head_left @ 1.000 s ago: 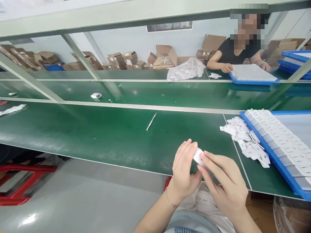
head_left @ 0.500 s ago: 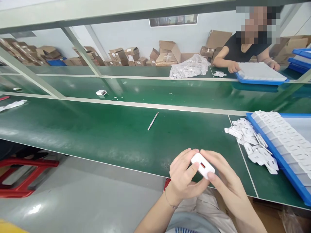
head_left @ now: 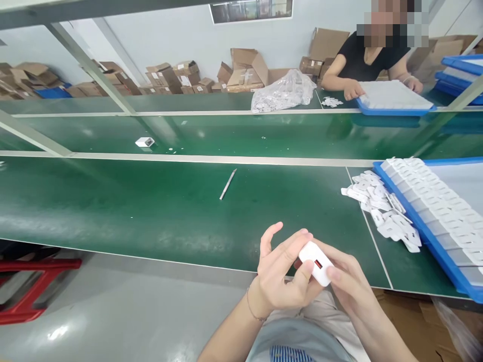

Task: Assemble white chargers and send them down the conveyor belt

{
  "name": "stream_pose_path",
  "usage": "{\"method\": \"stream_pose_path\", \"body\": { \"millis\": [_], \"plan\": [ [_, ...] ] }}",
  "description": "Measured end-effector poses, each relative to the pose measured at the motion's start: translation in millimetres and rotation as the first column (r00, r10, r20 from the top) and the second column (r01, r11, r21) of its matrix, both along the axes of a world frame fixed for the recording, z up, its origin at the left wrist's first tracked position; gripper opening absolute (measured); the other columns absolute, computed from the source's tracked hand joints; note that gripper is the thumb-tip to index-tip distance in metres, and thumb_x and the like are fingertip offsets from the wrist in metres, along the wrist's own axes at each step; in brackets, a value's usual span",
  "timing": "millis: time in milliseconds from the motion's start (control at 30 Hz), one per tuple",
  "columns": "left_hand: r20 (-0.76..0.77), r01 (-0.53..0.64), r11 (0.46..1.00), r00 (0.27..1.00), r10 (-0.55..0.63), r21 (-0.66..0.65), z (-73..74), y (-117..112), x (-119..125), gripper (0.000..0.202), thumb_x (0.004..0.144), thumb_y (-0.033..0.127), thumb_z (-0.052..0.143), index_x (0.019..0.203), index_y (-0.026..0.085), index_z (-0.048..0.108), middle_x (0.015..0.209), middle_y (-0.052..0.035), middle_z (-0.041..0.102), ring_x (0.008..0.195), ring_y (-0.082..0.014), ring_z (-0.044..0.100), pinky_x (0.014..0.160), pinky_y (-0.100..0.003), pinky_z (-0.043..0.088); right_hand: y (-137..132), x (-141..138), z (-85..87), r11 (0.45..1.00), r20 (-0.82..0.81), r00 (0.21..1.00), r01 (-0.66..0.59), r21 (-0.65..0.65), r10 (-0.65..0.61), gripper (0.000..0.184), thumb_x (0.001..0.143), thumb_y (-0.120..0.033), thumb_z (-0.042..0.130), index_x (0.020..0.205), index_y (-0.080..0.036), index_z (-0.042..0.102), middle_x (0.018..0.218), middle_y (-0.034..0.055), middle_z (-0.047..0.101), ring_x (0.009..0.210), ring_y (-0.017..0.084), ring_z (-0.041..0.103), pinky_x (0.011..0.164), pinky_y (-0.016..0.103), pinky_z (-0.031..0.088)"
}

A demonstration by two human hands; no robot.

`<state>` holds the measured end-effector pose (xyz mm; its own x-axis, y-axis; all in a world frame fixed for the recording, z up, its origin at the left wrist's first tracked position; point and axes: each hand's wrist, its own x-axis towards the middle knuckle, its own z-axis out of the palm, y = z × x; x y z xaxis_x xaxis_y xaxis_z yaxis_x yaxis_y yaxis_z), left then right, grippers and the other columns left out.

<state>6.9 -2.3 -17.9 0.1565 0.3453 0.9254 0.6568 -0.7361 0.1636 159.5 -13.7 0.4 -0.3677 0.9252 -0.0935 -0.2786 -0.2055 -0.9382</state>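
Both my hands hold one small white charger block (head_left: 316, 262) with a red port facing up, just over the near edge of the green table (head_left: 151, 211). My left hand (head_left: 281, 276) grips its left side with the thumb on it and the forefinger raised free. My right hand (head_left: 349, 289) pinches its right side from below. A heap of small white plastic pieces (head_left: 381, 208) lies on the table to the right of my hands.
A blue tray (head_left: 415, 226) filled with rows of white parts sits at the right. A thin metal tool (head_left: 228, 184) lies mid-table; a white charger (head_left: 145, 142) rests on the conveyor behind. Across the line a person works at another blue tray (head_left: 392, 103), beside a plastic bag (head_left: 283, 93) and cardboard boxes.
The charger has been turned in my hands so its red port faces up. My left forefinger has lifted off it. The view has shifted slightly.
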Motion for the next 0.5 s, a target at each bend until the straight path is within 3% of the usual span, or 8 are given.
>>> {"method": "stream_pose_path", "body": {
  "millis": [200, 333, 400, 500],
  "plan": [
    [-0.038, -0.020, 1.000, 0.999, 0.021, 0.013, -2.4, 0, -2, 0.036, 0.083, 0.021, 0.062, 0.116, 0.019, 0.048, 0.106, -0.0143, 0.075, 0.103, -0.0204, 0.073, 0.108, -0.053, 0.042, -2, -3, -6.6, 0.999, -0.004, 0.999, 0.041, -0.027, -0.041, 0.045, 0.085, -0.053, 0.072, 0.124, -0.030, 0.071, 0.123, 0.0053, 0.071, 0.112, 0.028, 0.065, 0.096, 0.039, 0.053],
    [-0.023, -0.003, 1.000, 1.000, 0.003, 0.000, -10.1, 3, -1, 0.043, 0.082, 0.018, 0.064, 0.121, 0.018, 0.048, 0.109, -0.0145, 0.075, 0.098, -0.0206, 0.075, 0.112, -0.053, 0.037, 2, -2, -7.8, 0.998, 0.007, 1.000, -0.014, -0.057, 0.014, 0.049, 0.085, -0.056, 0.070, 0.124, -0.027, 0.068, 0.122, 0.0073, 0.071, 0.107, 0.027, 0.067, 0.091, 0.037, 0.056],
    [-0.023, 0.004, 1.000, 1.000, -0.004, -0.007, -12.6, 3, 1, 0.035, 0.084, 0.022, 0.065, 0.115, 0.018, 0.051, 0.107, -0.0135, 0.076, 0.092, -0.0190, 0.076, 0.115, -0.051, 0.033, 4, -1, -8.9, 0.998, 0.045, 0.998, -0.030, -0.055, 0.032, 0.049, 0.085, -0.056, 0.070, 0.125, -0.027, 0.066, 0.126, 0.0082, 0.068, 0.110, 0.027, 0.066, 0.091, 0.037, 0.057],
    [-0.045, 0.003, 1.000, 0.999, -0.005, -0.029, -13.3, 2, 3, 0.019, 0.089, 0.028, 0.062, 0.102, 0.016, 0.057, 0.097, -0.0114, 0.078, 0.083, -0.0164, 0.076, 0.119, -0.046, 0.028, 4, 2, -12.9, 1.000, 0.113, 0.993, -0.027, -0.002, 0.027, 0.052, 0.084, -0.050, 0.074, 0.130, -0.027, 0.063, 0.141, 0.0087, 0.059, 0.130, 0.028, 0.055, 0.105, 0.040, 0.050]
  ]
}}
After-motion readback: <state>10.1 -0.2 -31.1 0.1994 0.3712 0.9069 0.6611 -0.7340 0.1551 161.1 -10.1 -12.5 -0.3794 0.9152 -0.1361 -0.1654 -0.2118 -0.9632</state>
